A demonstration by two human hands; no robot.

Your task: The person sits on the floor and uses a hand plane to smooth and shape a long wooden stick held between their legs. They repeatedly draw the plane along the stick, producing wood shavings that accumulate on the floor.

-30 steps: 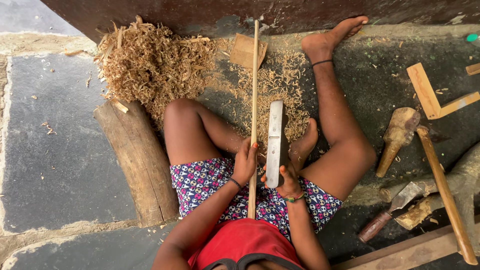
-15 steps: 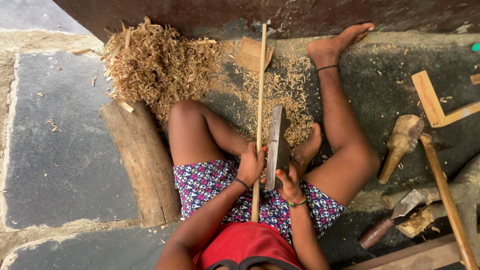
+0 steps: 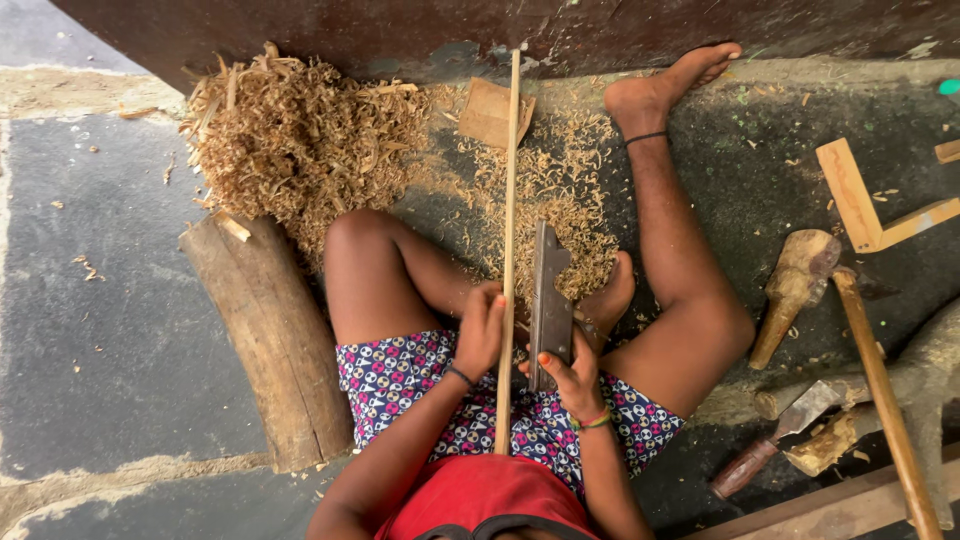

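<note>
I sit on the floor with my legs apart. My left hand (image 3: 482,330) grips a long thin wooden stick (image 3: 511,200) that runs from my lap to the dark wall ahead. My right hand (image 3: 568,377) holds the near end of a dark flat blade-like tool (image 3: 548,290). The tool lies alongside the stick, just to its right, with its edge against it. My right foot is tucked in beside the tool. Loose shavings (image 3: 560,200) lie under the stick.
A thick log (image 3: 270,345) lies to my left, with a big heap of wood shavings (image 3: 290,150) beyond it. A small flat board (image 3: 492,112) lies near the wall. On my right are a wooden mallet (image 3: 795,290), a wooden square (image 3: 858,200), a long handle (image 3: 885,395) and a metal-bladed tool (image 3: 790,425).
The stick has tilted slightly, its far end now a little to the right. The dark tool has shifted a little toward me along the stick. Both hands keep their grip.
</note>
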